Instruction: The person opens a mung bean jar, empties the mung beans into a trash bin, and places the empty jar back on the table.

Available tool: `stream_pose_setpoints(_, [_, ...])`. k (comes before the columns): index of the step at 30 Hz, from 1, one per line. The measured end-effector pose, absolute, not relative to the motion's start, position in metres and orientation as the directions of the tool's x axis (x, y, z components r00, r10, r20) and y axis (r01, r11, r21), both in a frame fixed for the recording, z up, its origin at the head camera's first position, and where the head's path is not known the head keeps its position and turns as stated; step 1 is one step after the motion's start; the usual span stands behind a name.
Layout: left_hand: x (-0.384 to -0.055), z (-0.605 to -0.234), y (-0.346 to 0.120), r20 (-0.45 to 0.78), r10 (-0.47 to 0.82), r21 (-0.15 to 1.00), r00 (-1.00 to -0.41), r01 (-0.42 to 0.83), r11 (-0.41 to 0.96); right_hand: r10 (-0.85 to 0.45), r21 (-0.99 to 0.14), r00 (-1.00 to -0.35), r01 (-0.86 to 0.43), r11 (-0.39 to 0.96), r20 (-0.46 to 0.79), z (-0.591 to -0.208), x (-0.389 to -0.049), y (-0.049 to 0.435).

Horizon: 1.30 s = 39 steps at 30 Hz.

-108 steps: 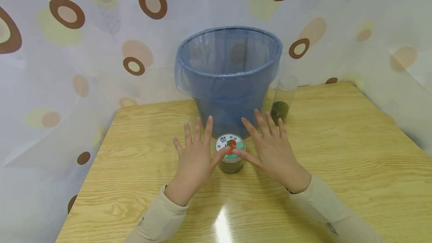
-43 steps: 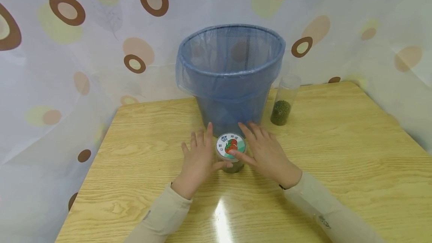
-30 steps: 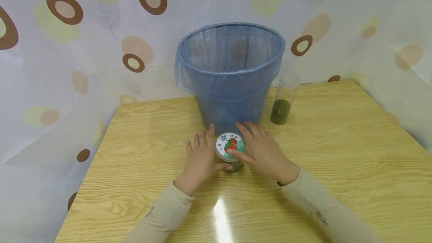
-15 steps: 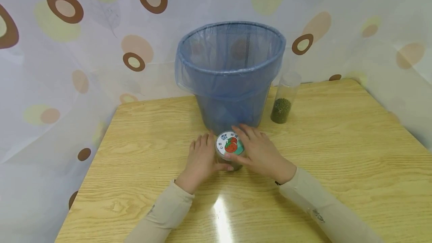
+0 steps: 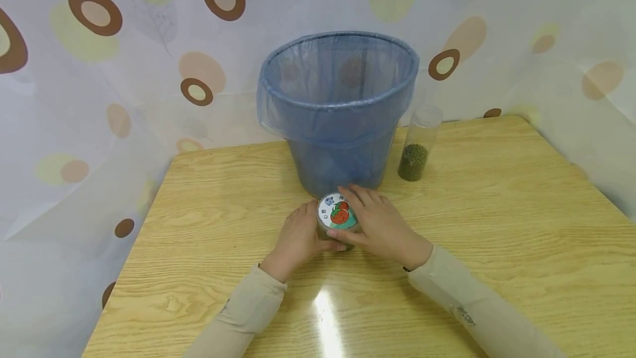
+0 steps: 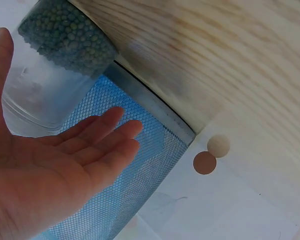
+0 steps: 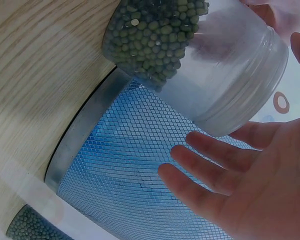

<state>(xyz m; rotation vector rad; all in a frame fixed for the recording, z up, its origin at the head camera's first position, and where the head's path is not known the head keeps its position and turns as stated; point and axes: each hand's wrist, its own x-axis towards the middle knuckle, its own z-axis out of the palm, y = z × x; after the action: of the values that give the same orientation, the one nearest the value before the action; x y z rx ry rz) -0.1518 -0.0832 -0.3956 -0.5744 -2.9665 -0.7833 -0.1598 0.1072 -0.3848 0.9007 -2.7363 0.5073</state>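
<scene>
A clear plastic jar (image 7: 155,45), part filled with green mung beans, stands upright on the table before the bin. Its round lid (image 5: 338,214) carries a picture of red tomatoes. My left hand (image 5: 298,239) holds the jar's left side low, with the thumb across the front. Higher up, my right hand (image 5: 380,228) grips the lid's right side, thumb at the front rim and index finger at the back. In both wrist views the other fingers reach out past the jar. Seen from above, the hands hide most of the jar's body.
Right behind the jar stands a blue mesh bin (image 5: 343,153) lined with a thin blue bag. To its right is a tall clear container (image 5: 417,148) with green beans at the bottom. The wooden table (image 5: 199,225) meets a patterned cloth backdrop (image 5: 149,70).
Both hands, spread wide above the lid at first, have come down and closed in on the jar, left at its side and right at the lid. The jar stays in place.
</scene>
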Motion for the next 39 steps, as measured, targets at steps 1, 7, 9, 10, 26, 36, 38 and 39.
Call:
stream_pose_setpoints(1, [-0.1520, -0.3957, -0.0836, 0.103, 0.346, 0.486, -0.932, 0.351, 0.800, -0.534, -0.256, -0.788, -0.608, 0.751, 0.306, -0.3852, -0.1601, 0.1069])
stream_pose_setpoints(7, [-0.1539, -0.3974, -0.0852, 0.050, 0.351, 0.556, -0.935, 0.318, 0.768, -0.539, -0.261, -0.787, -0.611, 0.747, 0.300, -0.3862, -0.1599, 0.1045])
stream_pose_setpoints(9, [-0.1542, -0.3980, -0.0857, 0.035, 0.352, 0.575, -0.935, 0.307, 0.758, -0.541, -0.259, -0.785, -0.614, 0.746, 0.300, -0.3867, -0.1600, 0.1038])
stream_pose_setpoints(10, [-0.1545, -0.3985, -0.0859, 0.027, 0.353, 0.585, -0.935, 0.301, 0.753, -0.543, -0.258, -0.784, -0.615, 0.745, 0.301, -0.3871, -0.1601, 0.1035])
stream_pose_setpoints(26, [-0.1572, -0.4009, -0.0875, -0.008, 0.386, 0.684, -0.922, 0.277, 0.674, -0.552, -0.240, -0.764, -0.635, 0.734, 0.333, -0.3895, -0.1602, 0.1008])
stream_pose_setpoints(36, [-0.1578, -0.4021, -0.0877, -0.011, 0.375, 0.683, -0.927, 0.267, 0.679, -0.572, -0.218, -0.724, -0.674, 0.706, 0.385, -0.3902, -0.1609, 0.0997])
stream_pose_setpoints(38, [-0.1576, -0.4022, -0.0877, -0.010, 0.375, 0.684, -0.927, 0.267, 0.679, -0.574, -0.217, -0.721, -0.677, 0.703, 0.389, -0.3897, -0.1608, 0.0999])
stream_pose_setpoints(39, [-0.1575, -0.4021, -0.0878, -0.010, 0.375, 0.685, -0.927, 0.267, 0.678, -0.575, -0.219, -0.721, -0.678, 0.702, 0.388, -0.3894, -0.1607, 0.1000])
